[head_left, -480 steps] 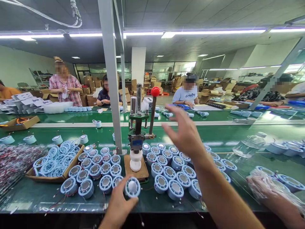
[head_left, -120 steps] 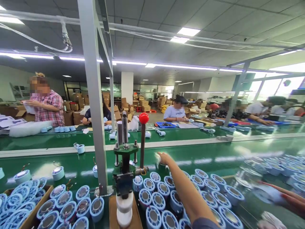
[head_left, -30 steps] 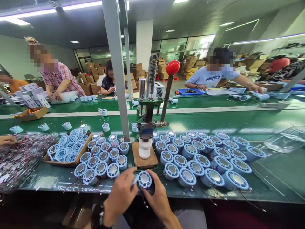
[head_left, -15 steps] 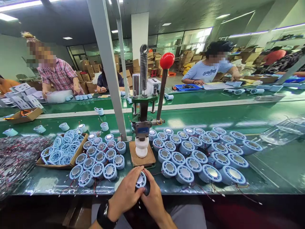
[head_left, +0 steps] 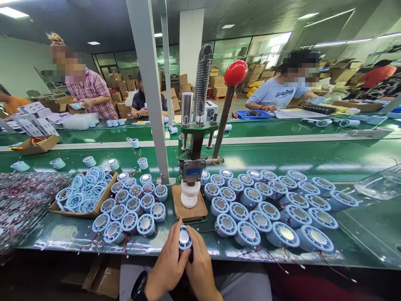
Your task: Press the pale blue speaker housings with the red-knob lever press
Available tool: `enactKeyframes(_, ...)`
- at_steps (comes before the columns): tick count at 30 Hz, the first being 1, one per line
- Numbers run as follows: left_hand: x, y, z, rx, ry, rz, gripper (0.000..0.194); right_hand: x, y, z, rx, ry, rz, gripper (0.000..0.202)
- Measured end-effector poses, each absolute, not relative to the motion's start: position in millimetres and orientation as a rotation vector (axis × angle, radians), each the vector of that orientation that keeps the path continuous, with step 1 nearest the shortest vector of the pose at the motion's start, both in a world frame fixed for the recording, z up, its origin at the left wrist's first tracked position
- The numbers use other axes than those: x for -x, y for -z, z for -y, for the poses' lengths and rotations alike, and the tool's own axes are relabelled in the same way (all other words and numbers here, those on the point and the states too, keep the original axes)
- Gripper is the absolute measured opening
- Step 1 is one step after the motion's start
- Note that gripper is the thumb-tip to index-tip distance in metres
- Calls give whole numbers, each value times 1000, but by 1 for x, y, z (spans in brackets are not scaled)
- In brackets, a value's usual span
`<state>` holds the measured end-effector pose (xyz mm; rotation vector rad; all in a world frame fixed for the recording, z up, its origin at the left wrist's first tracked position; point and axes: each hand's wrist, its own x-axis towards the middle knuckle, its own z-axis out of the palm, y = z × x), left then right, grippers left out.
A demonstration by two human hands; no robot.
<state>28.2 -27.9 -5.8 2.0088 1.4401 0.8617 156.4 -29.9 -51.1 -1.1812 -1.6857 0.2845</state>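
Between both my hands is one light-blue round housing with a silver disc in its top, held over the table's front edge. My left hand, with a dark watch on the wrist, wraps its left side. My right hand closes round the other side, thumbs near each other at the front. Just beyond my fingers stands a hand press with a red-knobbed lever and a white pressing block over a brown base plate. The underside of the held housing is hidden by my palms.
Rows of similar housings with thin wires stand right and left of the press. A cardboard box holds blue rings. Wired parts heap at far left. A grey post rises behind. Co-workers sit across the green conveyor.
My view has shifted slightly, so the press sits further right. Both hands stay round the housing, which now faces up more squarely. Across the belt, the person in the checked shirt has raised their hands.
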Motion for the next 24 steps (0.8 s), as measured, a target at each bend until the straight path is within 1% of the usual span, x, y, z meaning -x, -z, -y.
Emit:
enactKeyframes(3,-30,21,33,-1927,-975,-1473,60,-165,45,31,1205,-256,1827,64)
enactKeyframes(5,-29,19,31,-1839,-979,-1471,60,-183,25,26,1257,-363,2025,65)
enactKeyframes(6,-29,13,29,-1789,-957,-1476,61,-194,7,21,1277,-421,2125,66)
enactKeyframes(7,-28,5,26,-1740,-928,-1486,62,-207,-17,14,1288,-438,2190,66)
enactKeyframes(8,-26,-5,22,-1697,-904,-1498,62,-221,-47,4,1280,-384,2207,64)
enactKeyframes(9,-25,-17,16,-1668,-896,-1506,62,-233,-82,-7,1253,-261,2169,60)
enactKeyframes(11,-21,-41,1,-1638,-953,-1511,59,-253,-161,-35,1131,94,1979,47)
enactKeyframes(13,-18,-62,-20,-1606,-1068,-1499,57,-262,-239,-69,986,333,1827,42)
enactKeyframes(14,-18,-69,-32,-1589,-1116,-1488,55,-262,-272,-88,939,385,1770,41)
enactKeyframes(16,-21,-78,-56,-1561,-1166,-1466,53,-257,-322,-125,912,355,1702,39)
enactKeyframes(18,-29,-79,-77,-1551,-1181,-1433,53,-246,-345,-158,926,171,1676,24)
enactKeyframes(19,-34,-78,-86,-1544,-1185,-1409,53,-240,-348,-171,920,58,1669,21)
enactKeyframes(22,-48,-71,-102,-1523,-1173,-1298,50,-224,-344,-196,855,-203,1620,31)
enactKeyframes(24,-53,-67,-105,-1505,-1146,-1220,46,-219,-344,-200,835,-265,1574,31)
